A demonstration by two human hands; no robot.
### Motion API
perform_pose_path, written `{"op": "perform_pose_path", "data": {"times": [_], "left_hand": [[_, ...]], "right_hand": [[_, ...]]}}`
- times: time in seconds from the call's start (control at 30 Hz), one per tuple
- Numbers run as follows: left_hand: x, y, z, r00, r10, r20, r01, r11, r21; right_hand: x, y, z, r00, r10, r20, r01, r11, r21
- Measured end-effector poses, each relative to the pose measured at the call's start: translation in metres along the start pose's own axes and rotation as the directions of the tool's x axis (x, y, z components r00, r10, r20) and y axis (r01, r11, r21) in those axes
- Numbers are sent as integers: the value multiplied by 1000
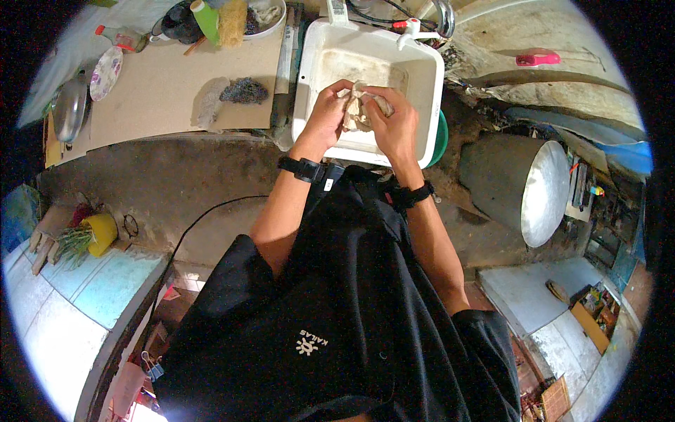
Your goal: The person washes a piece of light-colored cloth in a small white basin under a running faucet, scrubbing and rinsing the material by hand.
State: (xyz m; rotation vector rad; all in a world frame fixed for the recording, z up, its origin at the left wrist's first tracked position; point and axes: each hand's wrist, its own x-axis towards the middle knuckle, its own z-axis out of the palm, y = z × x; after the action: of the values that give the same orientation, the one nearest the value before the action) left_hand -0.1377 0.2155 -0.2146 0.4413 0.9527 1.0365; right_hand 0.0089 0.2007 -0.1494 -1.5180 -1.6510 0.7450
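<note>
Over a white rectangular sink (308, 105), both my hands grip a crumpled beige cloth (356, 116). My left hand (329, 116) is closed on its left side, and my right hand (395, 121) pinches it from the right. Folds of the cloth hang between the hands, above the basin. Beyond them, a white tap with a red part (409, 29) stands at the sink's far right corner. A dark scouring pad (244, 90) lies on the cardboard-covered counter to the left, beside a wet patch.
On the left counter (151, 91) are a metal bowl (70, 105), a patterned plate (105, 74), a bottle with a red cap (121, 39) and a white basin (275, 21). A green bucket rim (441, 137) shows beside the sink. Right of it stands a large metal-topped drum (545, 193).
</note>
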Motion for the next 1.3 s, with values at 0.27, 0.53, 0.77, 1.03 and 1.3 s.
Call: {"op": "perform_pose_path", "data": {"times": [0.27,0.53,0.77,1.03,1.3], "left_hand": [[-14,0,-3,1000,0,-13,-4,963,-268],[-37,11,25,962,64,-266,-45,996,75],[-34,-15,24,927,260,-271,-142,911,388],[-20,-1,2,976,132,-173,-99,978,186],[-11,-14,1,930,352,-106,-201,727,657]], "right_hand": [[-14,-27,-7,985,-85,152,70,993,100],[-26,-28,3,989,-74,125,82,995,-57],[-13,-30,11,997,64,-45,-68,993,-100],[-16,-31,20,991,71,117,-69,997,-21],[2,-5,37,975,213,-67,-215,976,-17]]}}
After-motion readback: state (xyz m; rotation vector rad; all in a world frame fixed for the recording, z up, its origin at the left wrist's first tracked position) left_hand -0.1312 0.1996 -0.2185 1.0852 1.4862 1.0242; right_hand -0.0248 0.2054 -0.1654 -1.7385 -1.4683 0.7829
